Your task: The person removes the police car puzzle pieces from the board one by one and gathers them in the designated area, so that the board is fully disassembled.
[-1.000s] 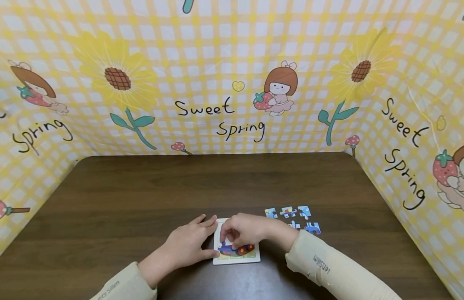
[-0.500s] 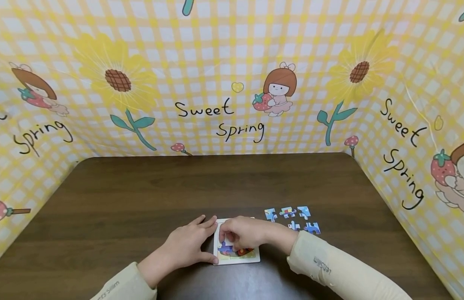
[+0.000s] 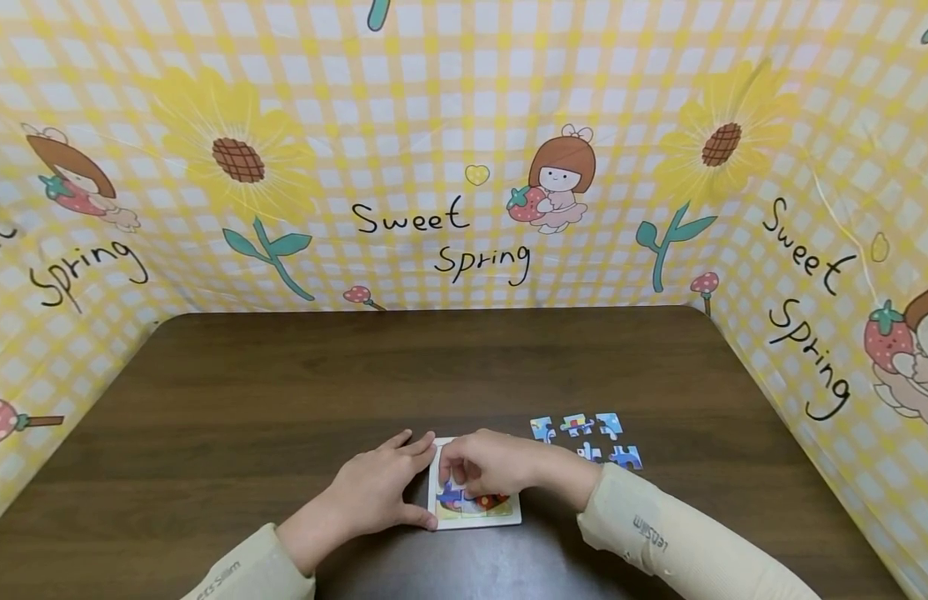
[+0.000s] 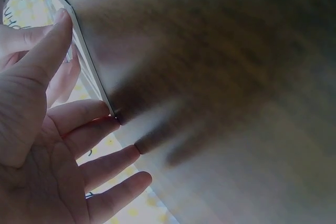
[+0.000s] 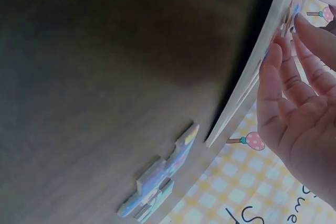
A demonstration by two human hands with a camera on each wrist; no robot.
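Note:
A jigsaw puzzle tray (image 3: 491, 525) with a pale rim lies flat near me, its lower part showing pieces with a red and blue vehicle picture. My left hand (image 3: 374, 487) rests along its left side, fingers extended and spread. Its thumb is at the lower left corner; in the left wrist view the fingertips (image 4: 135, 149) reach past the tray's edge (image 4: 90, 61). Over the tray, my right hand (image 3: 494, 463) pinches a blue puzzle piece (image 3: 451, 494) at the left of the picture. The right palm hides the tray's upper right area.
Several loose puzzle pieces (image 3: 576, 425) lie in two rows to the right of the tray, partly behind the right forearm. The brown wooden table (image 3: 359, 367) ends at a yellow checked cloth (image 3: 426, 158) behind and on both sides.
The blue piece under my right fingers has shifted and turned slightly within the tray. The left hand and the loose pieces stay where they were.

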